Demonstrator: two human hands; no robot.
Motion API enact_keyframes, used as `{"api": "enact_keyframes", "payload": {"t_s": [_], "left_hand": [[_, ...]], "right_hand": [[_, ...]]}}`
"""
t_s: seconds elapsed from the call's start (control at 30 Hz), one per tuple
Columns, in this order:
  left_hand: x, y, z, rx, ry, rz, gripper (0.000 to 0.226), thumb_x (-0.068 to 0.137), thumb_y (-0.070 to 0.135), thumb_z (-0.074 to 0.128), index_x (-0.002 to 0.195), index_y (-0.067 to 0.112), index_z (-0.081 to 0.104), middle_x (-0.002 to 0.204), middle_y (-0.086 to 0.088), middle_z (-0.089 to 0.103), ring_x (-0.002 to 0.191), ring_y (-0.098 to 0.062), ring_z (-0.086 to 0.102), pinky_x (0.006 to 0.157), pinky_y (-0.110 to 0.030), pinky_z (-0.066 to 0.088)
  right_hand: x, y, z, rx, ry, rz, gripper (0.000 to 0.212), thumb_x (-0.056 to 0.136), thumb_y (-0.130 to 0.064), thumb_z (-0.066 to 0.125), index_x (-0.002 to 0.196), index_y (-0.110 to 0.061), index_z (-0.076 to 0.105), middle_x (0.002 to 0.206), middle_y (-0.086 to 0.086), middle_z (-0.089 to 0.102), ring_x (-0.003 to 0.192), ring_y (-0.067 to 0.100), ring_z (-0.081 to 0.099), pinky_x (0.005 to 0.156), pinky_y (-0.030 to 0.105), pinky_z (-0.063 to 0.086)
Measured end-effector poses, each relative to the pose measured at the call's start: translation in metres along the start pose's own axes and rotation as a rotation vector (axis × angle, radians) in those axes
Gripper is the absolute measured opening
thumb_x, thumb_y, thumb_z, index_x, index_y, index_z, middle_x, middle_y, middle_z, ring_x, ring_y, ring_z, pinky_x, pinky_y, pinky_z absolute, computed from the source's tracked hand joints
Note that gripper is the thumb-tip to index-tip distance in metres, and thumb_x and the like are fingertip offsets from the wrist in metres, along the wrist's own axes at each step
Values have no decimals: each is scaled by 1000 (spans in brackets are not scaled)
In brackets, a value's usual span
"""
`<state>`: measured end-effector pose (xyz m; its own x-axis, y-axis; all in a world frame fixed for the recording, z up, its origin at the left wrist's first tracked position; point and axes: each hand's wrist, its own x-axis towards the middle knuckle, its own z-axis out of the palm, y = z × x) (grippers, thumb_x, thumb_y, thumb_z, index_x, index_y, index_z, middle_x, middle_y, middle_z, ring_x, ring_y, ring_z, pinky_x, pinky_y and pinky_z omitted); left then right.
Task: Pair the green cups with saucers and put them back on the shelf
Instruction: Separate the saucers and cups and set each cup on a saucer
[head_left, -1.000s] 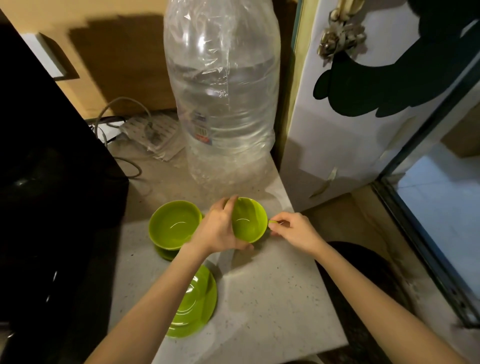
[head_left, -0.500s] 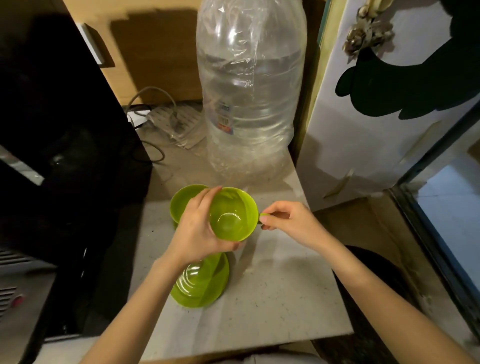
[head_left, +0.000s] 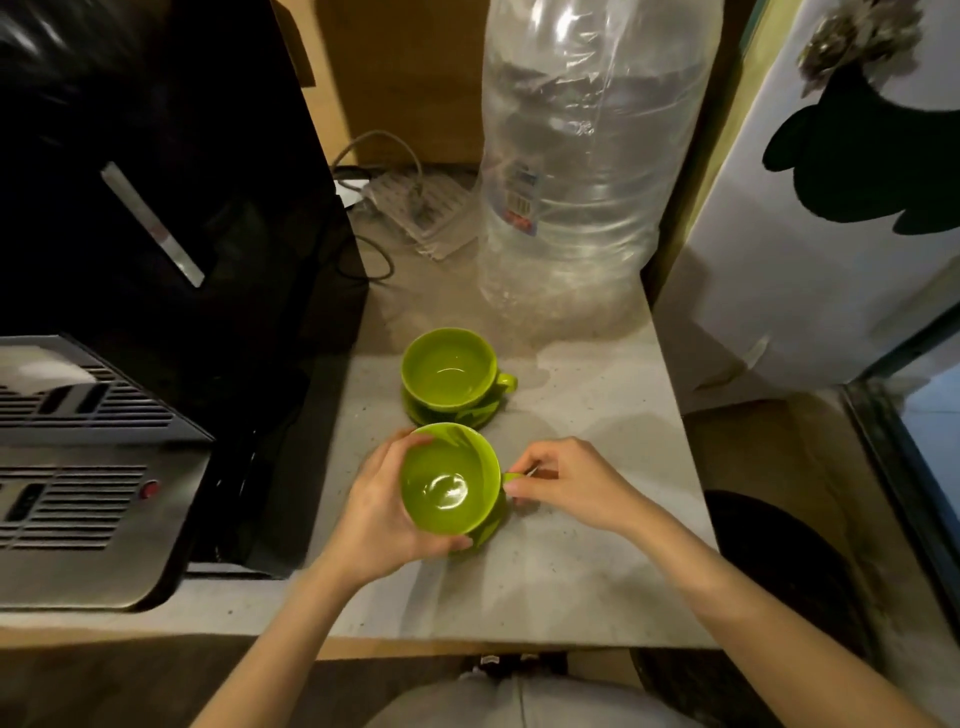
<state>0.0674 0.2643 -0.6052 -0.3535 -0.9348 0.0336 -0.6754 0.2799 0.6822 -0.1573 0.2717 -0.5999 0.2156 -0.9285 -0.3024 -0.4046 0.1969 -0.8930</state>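
**Near cup held over its saucer, handle to the right**

At centre frame, slightly below the middle, the near green cup sits mouth-up, its small handle pointing toward the right edge of the frame. The left hand wraps the cup's left wall, fingers curled round it; the right hand pinches the handle between thumb and fingertips. Under the cup a sliver of green saucer peeks out at the lower right; whether cup and saucer touch cannot be told. The cup is glossy lime green, wide and shallow, with a bright highlight in its bowl. Just above it in the frame, a second green cup rests on its own saucer, handle also to the right. Both stand on a pale speckled countertop, with a large clear water bottle behind.
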Motion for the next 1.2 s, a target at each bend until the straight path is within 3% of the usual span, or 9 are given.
{"api": "enact_keyframes", "payload": {"t_s": [0.2,0.5,0.7,0.8,0.9,0.97,1.07,1.13,1.2], "left_hand": [[-6,-5,8,-13,10,1,99,36,57,78,122,27,39,128,10,41,120,-14,43,99,-24,32],[0,-10,13,-9,-41,-71,109,35,58,76,131,23,36,143,-3,36,131,-18,34,104,-25,27],[-1,-13,15,-78,-90,-120,128,36,54,81,142,21,18,150,1,24,137,-13,25,108,-24,23],[-4,-8,8,-216,-121,-218,129,37,62,77,144,28,12,143,14,25,131,-5,25,106,-27,26],[-11,-10,1,-434,-43,-413,105,50,78,56,140,36,23,137,19,26,127,-4,27,108,-36,28],[-12,-23,2,-447,91,-554,67,75,61,43,134,30,40,139,9,40,125,-12,39,110,-41,33],[-15,-37,1,-454,179,-713,29,94,20,40,113,6,57,95,-12,65,84,-22,62,81,-36,53],[-18,-38,0,-432,80,-744,22,93,11,42,104,1,58,75,-10,64,64,-20,64,59,-27,54],[-20,-34,-1,-488,-26,-764,18,92,9,44,96,1,60,69,-12,66,53,-16,66,50,-23,56]], "right_hand": [[-1,5,7,-27,-1,20,16,78,-18,69,70,-31,64,73,-4,68,78,19,69,81,40,55],[3,15,8,-44,41,16,1,79,-22,67,79,-23,67,79,-5,68,84,21,68,83,44,55],[5,21,8,6,26,44,15,79,-27,67,90,-18,69,89,0,71,88,21,68,84,42,55],[8,23,8,29,6,105,27,84,-35,59,101,-16,66,100,5,69,94,20,66,85,37,53],[16,24,6,70,45,185,32,92,-31,46,106,-7,62,106,11,66,97,25,64,84,40,53],[24,22,5,99,64,225,26,94,-24,44,106,-7,60,103,12,65,91,24,64,80,38,54],[35,17,3,166,29,300,23,92,-16,48,108,-5,61,96,14,65,79,22,65,70,30,57],[41,15,4,149,-24,339,23,90,-12,53,109,-3,62,93,13,66,73,19,66,62,25,59],[46,12,6,109,-60,362,20,88,-11,56,105,-5,65,85,9,67,70,18,66,58,24,59]]}}
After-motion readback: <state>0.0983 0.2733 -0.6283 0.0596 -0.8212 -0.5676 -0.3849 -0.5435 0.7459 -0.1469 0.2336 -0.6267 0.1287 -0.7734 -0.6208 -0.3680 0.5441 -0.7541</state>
